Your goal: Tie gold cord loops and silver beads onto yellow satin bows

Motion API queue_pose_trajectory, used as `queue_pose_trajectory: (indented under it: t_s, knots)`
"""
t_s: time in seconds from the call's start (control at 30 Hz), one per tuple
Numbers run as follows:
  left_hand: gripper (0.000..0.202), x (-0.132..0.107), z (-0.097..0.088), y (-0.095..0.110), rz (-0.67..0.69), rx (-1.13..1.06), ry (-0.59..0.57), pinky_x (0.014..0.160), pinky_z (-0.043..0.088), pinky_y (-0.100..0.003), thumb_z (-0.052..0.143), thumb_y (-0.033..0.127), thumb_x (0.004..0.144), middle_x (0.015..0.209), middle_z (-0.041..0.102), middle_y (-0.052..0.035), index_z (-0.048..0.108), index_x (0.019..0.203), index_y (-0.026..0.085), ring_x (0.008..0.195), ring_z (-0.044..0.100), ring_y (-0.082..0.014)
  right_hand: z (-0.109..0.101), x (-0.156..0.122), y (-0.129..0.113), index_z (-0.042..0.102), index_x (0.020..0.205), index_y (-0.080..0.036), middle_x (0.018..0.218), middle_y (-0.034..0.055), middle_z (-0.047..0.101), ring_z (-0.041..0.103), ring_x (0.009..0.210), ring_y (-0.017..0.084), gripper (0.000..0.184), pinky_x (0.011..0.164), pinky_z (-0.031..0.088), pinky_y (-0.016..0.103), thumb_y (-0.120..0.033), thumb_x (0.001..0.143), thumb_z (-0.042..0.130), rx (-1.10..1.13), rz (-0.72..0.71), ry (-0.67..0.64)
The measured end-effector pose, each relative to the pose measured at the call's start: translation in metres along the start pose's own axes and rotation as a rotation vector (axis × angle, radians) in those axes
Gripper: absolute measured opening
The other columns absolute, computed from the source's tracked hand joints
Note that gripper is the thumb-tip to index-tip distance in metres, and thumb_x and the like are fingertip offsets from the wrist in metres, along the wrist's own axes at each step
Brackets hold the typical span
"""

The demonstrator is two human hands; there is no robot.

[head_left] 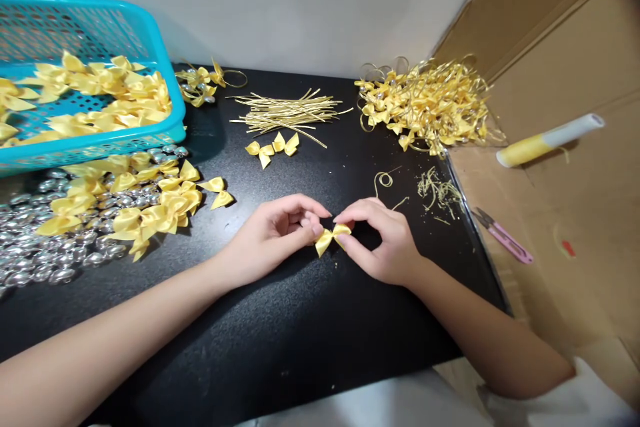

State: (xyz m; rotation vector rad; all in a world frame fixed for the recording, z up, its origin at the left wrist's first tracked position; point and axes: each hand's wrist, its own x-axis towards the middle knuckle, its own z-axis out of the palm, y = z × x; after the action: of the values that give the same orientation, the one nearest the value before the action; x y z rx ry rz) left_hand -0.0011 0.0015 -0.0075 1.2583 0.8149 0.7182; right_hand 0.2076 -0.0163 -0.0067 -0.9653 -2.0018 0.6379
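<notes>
A small yellow ribbon bow (324, 243) is held low over the black table between my two hands. My left hand (267, 240) pinches its left loop between thumb and fingers. On the other side, the thumb and fingers of my right hand (385, 240) close on the right loop. The fingers partly cover both loops; the knot and one pointed tail show. Beyond my hands lie two more yellow bows (286, 144), just in front of a heap of gold twist ties (290, 111).
A turquoise basket (167, 80) of yellow bows stands at left, with silver beads (60, 240) and loose bows before it. Finished bow ties (425, 103) pile up at the back right. Gold thread scraps (437, 192), pink snips (505, 235) and a yellow-white roll (550, 140) lie right.
</notes>
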Motion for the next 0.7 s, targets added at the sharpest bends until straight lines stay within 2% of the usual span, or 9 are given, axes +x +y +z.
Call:
queue_pose_trajectory:
  t_s: [0.07,0.17,0.3,0.53,0.7]
  knots:
    - [0.010,-0.001,0.000,0.001,0.054,0.129,0.018,0.066,0.049,-0.021,0.060,0.023,0.090,0.079,0.062,-0.0009,0.064,0.095,0.015,0.070,0.058,-0.0092,0.003,0.000,0.002,0.061,0.084,-0.021,0.074,-0.0002,0.069,0.063,0.069,0.014,0.008,0.073,0.046,0.033,-0.013,0.085,0.060,-0.022,-0.004,-0.018]
    - [0.007,-0.001,-0.003,0.005,0.216,0.432,0.015,0.066,0.048,-0.022,0.060,0.021,0.089,0.083,0.063,-0.0028,0.064,0.089,0.015,0.072,0.058,-0.0104,0.005,0.000,0.005,0.061,0.081,-0.021,0.071,-0.0003,0.070,0.064,0.066,0.013,0.007,0.073,0.046,0.033,-0.015,0.086,0.061,0.007,0.010,-0.037]
    - [0.006,0.000,-0.008,0.009,0.374,0.719,-0.041,0.066,0.046,-0.022,0.061,0.020,0.088,0.078,0.060,-0.0016,0.060,0.084,0.016,0.069,0.055,-0.0108,0.003,0.000,0.006,0.061,0.079,-0.020,0.073,0.0001,0.072,0.065,0.069,0.014,0.010,0.075,0.044,0.033,-0.013,0.086,0.061,0.007,0.040,-0.059]
    - [0.013,0.000,-0.013,0.007,0.427,0.948,-0.175,0.069,0.046,-0.022,0.047,0.019,0.095,0.085,0.062,-0.0037,0.059,0.090,0.018,0.075,0.059,-0.0124,0.003,-0.001,0.005,0.062,0.077,-0.020,0.076,0.0004,0.073,0.064,0.070,0.014,0.011,0.077,0.040,0.034,-0.015,0.086,0.060,-0.039,0.074,-0.095]
    - [0.012,-0.001,-0.012,0.007,0.384,0.985,-0.175,0.071,0.046,-0.023,0.048,0.022,0.095,0.085,0.064,-0.0032,0.059,0.091,0.018,0.077,0.061,-0.0137,0.005,-0.001,0.006,0.062,0.077,-0.020,0.075,0.0004,0.073,0.063,0.070,0.014,0.010,0.077,0.038,0.034,-0.016,0.086,0.061,-0.036,0.085,-0.118]
